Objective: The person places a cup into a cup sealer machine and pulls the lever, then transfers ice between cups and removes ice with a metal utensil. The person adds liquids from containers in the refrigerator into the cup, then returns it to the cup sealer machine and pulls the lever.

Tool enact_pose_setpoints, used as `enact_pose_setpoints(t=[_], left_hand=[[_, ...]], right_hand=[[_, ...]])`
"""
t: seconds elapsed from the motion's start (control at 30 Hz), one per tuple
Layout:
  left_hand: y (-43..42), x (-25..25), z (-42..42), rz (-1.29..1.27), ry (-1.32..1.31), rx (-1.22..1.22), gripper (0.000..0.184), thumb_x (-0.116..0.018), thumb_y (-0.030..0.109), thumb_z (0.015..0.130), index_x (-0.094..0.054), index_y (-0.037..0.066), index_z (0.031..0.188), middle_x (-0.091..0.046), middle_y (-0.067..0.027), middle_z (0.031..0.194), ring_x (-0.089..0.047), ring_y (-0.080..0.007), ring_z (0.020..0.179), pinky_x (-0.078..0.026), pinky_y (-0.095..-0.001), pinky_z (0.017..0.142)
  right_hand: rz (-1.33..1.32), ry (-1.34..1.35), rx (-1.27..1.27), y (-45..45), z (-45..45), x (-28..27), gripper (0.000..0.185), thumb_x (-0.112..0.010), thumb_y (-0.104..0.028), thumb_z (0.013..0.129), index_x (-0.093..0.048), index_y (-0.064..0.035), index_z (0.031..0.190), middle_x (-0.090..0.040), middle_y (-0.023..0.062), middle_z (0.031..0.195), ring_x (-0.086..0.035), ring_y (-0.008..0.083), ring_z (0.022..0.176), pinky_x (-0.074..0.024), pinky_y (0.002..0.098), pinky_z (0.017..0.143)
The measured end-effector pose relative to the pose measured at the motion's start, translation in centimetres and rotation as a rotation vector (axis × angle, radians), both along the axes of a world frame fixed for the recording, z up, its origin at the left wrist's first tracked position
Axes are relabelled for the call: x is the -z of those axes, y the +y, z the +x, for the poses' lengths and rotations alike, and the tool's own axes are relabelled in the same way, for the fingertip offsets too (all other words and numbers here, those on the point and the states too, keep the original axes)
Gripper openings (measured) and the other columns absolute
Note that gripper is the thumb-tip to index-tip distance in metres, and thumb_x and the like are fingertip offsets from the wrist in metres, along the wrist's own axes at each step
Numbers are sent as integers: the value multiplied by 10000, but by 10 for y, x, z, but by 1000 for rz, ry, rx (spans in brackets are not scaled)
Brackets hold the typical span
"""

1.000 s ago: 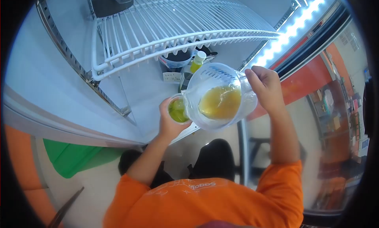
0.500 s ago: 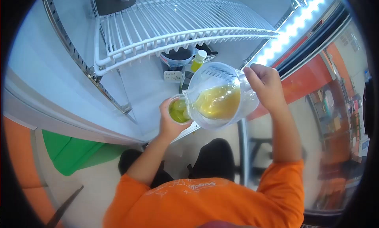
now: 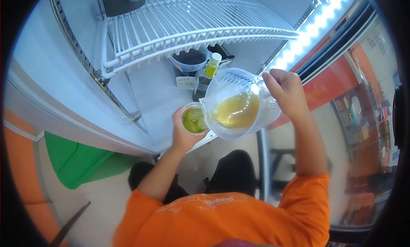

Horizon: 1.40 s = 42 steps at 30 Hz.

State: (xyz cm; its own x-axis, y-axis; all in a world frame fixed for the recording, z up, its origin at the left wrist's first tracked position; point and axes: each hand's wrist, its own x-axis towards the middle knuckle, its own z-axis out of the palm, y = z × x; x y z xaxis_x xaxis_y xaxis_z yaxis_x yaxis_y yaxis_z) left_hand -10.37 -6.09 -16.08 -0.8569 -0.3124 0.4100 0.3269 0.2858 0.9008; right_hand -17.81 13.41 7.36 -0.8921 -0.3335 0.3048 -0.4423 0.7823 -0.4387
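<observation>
My left hand [image 3: 183, 133] is wrapped round a clear cup [image 3: 194, 120] that holds green-yellow liquid and what look like ice pieces. In my right hand [image 3: 287, 91] is the handle of a clear measuring jug [image 3: 234, 104], tilted left so that its spout sits at the cup's rim. Yellowish liquid [image 3: 237, 111] lies in the jug, and dark graduation marks show on its wall. Whether a stream is running at the spout is hard to make out. Just behind the jug stands a bottle with a white cap [image 3: 212, 65] and a yellow-green neck.
A white wire shelf [image 3: 192, 24] of the lit cabinet hangs above my hands, with a grey box [image 3: 124, 2] on it. Beneath it stands a dark-filled tub [image 3: 189, 61] with a handwritten label [image 3: 185, 81]. A green bin [image 3: 77, 159] is on the floor at left.
The jug and cup stay almost in place, with the jug tipped back very slightly. The view has shifted a little; both hands keep their hold.
</observation>
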Motion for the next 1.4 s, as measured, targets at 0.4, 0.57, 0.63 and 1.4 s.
enact_pose_setpoints(t=[0.4,0.57,0.63,1.4], left_hand=[[0,1,3,25,10,-7,931,-842,66,532,-238,72,1241,-477,-134,1181,-486,-254,1114,-403,-364,945],[-8,-21,-4,55,21,-21,916,-858,102,521,-283,39,1231,-471,-142,1152,-493,-244,1082,-409,-355,929],[-14,-34,-4,12,14,-30,900,-842,81,526,-286,54,1234,-469,-129,1160,-484,-235,1093,-398,-353,942],[-19,-326,47,95,204,599,1015,-891,132,492,-234,20,1258,-484,-200,1177,-514,-273,1089,-432,-394,905]], right_hand=[[9,31,-4,13,-6,12,370,-538,-312,823,-587,28,686,-511,134,550,-467,233,502,-392,352,537],[-690,-222,76,54,-27,73,280,-565,-255,836,-574,-28,672,-459,-31,556,-416,62,507,-316,240,476],[-1086,-319,232,63,-23,110,223,-564,-252,840,-571,-77,702,-435,-44,542,-396,42,486,-287,206,443],[-405,-269,661,24,-112,221,277,-517,-227,867,-583,6,1003,-570,193,1034,-506,331,990,-391,377,874]])
